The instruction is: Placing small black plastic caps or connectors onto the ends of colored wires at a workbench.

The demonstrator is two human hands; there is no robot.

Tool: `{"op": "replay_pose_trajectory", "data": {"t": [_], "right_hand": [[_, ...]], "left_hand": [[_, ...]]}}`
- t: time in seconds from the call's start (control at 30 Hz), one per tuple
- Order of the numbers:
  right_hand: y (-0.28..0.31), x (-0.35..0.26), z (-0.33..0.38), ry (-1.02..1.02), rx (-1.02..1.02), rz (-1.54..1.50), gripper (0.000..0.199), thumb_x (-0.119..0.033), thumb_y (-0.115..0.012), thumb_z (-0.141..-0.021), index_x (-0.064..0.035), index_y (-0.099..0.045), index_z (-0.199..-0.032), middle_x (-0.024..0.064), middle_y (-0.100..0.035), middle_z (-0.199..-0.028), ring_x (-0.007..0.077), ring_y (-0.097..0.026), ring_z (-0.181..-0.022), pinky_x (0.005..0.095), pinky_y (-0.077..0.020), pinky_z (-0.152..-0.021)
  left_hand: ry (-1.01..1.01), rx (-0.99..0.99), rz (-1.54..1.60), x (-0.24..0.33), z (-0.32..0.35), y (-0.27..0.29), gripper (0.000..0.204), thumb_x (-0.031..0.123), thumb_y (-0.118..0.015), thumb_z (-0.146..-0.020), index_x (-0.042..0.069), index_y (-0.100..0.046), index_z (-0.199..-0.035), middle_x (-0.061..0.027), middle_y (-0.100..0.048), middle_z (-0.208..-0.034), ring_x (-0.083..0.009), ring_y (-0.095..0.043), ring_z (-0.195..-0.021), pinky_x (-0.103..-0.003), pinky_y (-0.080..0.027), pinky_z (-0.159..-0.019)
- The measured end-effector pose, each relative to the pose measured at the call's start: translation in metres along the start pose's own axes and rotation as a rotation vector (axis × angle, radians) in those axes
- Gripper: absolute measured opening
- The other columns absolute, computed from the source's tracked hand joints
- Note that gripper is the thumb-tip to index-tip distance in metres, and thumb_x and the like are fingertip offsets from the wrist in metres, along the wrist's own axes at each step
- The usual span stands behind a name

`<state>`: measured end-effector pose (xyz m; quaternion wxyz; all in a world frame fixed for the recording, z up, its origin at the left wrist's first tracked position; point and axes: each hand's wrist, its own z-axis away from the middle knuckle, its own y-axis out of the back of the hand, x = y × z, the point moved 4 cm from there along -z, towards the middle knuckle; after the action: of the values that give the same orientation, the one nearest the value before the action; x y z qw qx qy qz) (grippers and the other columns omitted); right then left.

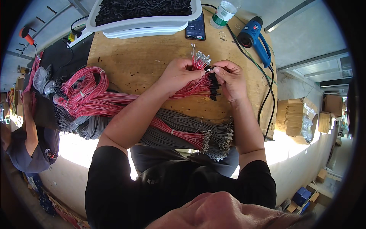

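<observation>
A round wooden surface (145,65) is standing in the middle of a pale concrete floor (301,42), with bright daylight falling across the floor along its near edge. Stacks of brown cardboard boxes (293,116) are sitting on the floor to the right, and blue crates (303,195) are lying farther back. Metal rails (289,15) are running across the floor beyond the surface.
</observation>
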<state>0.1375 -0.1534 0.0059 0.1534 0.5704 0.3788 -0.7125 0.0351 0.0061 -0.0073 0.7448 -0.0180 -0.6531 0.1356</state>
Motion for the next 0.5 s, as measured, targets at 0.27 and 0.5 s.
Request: {"op": "replay_pose_trajectory", "data": {"t": [0.27,0.5], "right_hand": [[0.0005,0.0003,0.0003,-0.002,0.002,-0.004,0.013,-0.004,-0.072,-0.089,0.0017,-0.07,-0.101,0.004,-0.07,-0.083,0.0035,-0.043,-0.059,0.0196,-0.0325,-0.053],[-0.0013,-0.0003,0.0002,-0.022,-0.019,0.01,0.01,-0.003,-0.071,-0.089,0.0007,-0.07,-0.098,0.0038,-0.071,-0.083,0.0034,-0.043,-0.059,0.0196,-0.0324,-0.053]], "left_hand": [[-0.011,-0.009,-0.038,0.0006,-0.0007,0.0001,0.014,0.009,-0.072,-0.09,-0.002,-0.069,-0.097,-0.0019,-0.065,-0.079,-0.0083,-0.057,-0.071,-0.024,-0.046,-0.066],[-0.042,-0.007,-0.095,0.0002,-0.0007,0.0011,0.015,0.01,-0.072,-0.09,-0.003,-0.07,-0.097,-0.0025,-0.065,-0.08,-0.0082,-0.058,-0.072,-0.024,-0.047,-0.067]]}}
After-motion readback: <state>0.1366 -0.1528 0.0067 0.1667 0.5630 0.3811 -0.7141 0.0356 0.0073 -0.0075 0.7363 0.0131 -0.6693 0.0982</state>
